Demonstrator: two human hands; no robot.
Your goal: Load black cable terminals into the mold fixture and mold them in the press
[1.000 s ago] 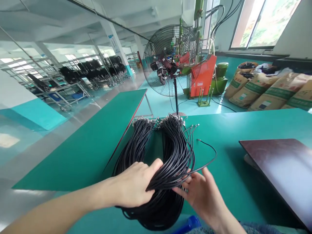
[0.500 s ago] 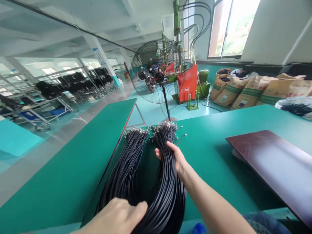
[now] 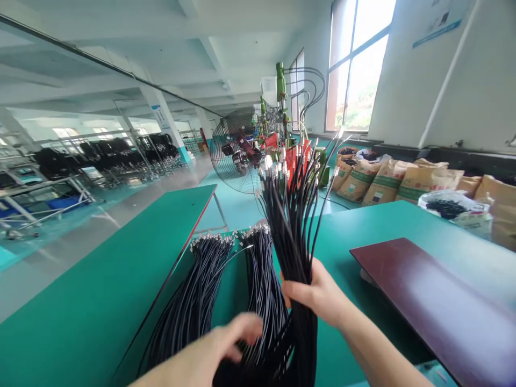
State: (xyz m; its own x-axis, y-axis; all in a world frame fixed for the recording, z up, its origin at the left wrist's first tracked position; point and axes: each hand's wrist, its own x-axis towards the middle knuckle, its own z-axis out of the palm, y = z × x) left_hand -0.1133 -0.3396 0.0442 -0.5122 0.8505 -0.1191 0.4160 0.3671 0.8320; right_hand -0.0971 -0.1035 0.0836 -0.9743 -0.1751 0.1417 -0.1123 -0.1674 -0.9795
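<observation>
Two cable bundles [image 3: 197, 290] lying, board [image 3: 427, 306], fan [image 3: 241, 161] beyond

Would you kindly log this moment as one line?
right hand: grips upright black cable bundle | left hand: blurred, hold unclear, near lying cables | surface: green table

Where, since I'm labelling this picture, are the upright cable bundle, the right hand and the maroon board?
Upright cable bundle [image 3: 293, 244]: head view, on its black upper stretch.
Right hand [image 3: 319, 295]: head view, near the base of the thumb.
Maroon board [image 3: 425, 301]: head view, middle of its upper surface.
</observation>
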